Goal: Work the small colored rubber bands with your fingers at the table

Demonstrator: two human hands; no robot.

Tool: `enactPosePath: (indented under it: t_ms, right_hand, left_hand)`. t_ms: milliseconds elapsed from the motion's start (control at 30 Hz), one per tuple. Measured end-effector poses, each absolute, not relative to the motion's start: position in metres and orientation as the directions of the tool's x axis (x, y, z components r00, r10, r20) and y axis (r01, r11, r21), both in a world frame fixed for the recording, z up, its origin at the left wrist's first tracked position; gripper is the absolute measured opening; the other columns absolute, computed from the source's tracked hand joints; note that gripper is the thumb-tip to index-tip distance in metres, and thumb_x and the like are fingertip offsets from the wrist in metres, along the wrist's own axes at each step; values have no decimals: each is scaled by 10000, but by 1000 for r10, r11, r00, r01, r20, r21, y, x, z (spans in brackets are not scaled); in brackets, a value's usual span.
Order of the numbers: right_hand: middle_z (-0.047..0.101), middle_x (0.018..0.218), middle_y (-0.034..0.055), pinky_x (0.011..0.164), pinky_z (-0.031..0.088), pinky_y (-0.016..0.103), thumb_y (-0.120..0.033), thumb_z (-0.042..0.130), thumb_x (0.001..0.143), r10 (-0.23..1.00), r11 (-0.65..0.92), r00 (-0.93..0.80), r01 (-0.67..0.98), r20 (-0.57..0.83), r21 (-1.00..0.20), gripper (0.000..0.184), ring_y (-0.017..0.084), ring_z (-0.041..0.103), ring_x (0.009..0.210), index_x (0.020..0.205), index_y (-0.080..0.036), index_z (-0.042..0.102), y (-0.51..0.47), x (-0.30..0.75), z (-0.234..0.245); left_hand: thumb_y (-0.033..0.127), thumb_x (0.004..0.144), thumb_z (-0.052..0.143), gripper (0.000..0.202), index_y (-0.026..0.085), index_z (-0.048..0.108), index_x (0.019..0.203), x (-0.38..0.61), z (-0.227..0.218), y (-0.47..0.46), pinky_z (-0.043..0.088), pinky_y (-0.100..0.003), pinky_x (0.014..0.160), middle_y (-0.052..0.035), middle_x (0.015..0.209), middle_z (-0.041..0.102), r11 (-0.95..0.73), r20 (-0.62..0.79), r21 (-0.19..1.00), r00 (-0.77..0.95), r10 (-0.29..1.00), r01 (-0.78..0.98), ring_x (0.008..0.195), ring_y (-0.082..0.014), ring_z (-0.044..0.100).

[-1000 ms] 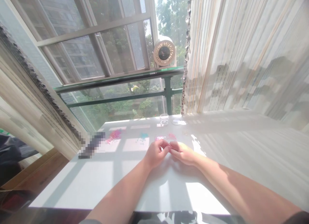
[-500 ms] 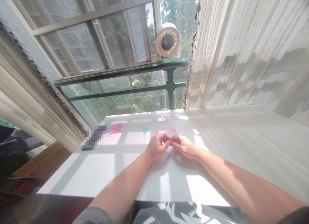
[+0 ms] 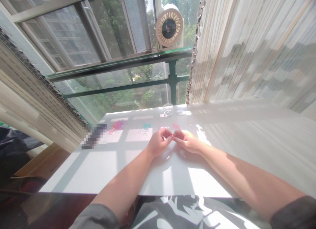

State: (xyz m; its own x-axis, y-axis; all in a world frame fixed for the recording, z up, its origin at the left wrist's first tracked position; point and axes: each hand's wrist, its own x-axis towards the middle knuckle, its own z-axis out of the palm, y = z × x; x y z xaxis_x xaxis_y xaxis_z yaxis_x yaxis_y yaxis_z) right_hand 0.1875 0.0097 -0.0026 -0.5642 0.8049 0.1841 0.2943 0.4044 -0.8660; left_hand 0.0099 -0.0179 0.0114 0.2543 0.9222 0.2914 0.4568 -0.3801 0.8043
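Observation:
My left hand [image 3: 160, 141] and my right hand [image 3: 187, 141] meet fingertip to fingertip a little above the white table [image 3: 98, 171]. Both are closed in a pinch, thumbs against forefingers. Whatever lies between the fingertips is too small to make out. Just beyond my hands is a small pink pile [image 3: 175, 126] of thin loose pieces. Left of it lie teal pieces [image 3: 146, 126] with several dark thin loops near them. Farther left is a larger pink, red and purple pile [image 3: 117, 126] of similar thin pieces.
A clear round container [image 3: 168, 109] stands at the table's far edge, with a clear flat lid-like disc [image 3: 182, 112] beside it. A blurred-out dark object [image 3: 95, 136] lies at the left edge. A round white fan [image 3: 169, 27] is by the window; curtains hang on both sides.
The view has tilted slightly downward, so the window, fan and table sit higher in the picture. My hands keep the same fingertip-to-fingertip pinch.

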Motion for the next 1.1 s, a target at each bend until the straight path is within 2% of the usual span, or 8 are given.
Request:
enactPosePath:
  t_ms: [400, 800, 1100]
  right_hand:
    - [416, 578, -52, 541, 313, 240, -367, 493, 822, 802, 382, -579, 307, 148, -872, 255, 99, 391, 558, 654, -176, 462, 9, 188, -1]
    - [414, 541, -52, 537, 304, 251, -334, 480, 789, 840, 328, -520, 256, 156, -909, 194, 103, 377, 538, 687, -173, 515, 10, 186, -1]
    - [419, 574, -42, 533, 309, 243, -351, 485, 800, 842, 335, -518, 290, 147, -896, 228, 101, 388, 557, 660, -171, 492, 9, 187, -2]
  left_hand:
    - [337, 820, 546, 184, 159, 588, 803, 10, 8, -17, 407, -222, 596, -26, 758, 621, -391, 285, 799, 285, 915, 457, 692, -118, 562]
    - [312, 758, 624, 185, 164, 576, 858, 11, 9, -17, 436, -228, 637, -41, 834, 645, -434, 320, 769, 304, 897, 469, 743, -126, 587]
    - [299, 796, 584, 144, 159, 600, 822, 10, 10, -17, 440, -224, 633, -44, 835, 656, -434, 318, 772, 309, 896, 464, 737, -121, 581]
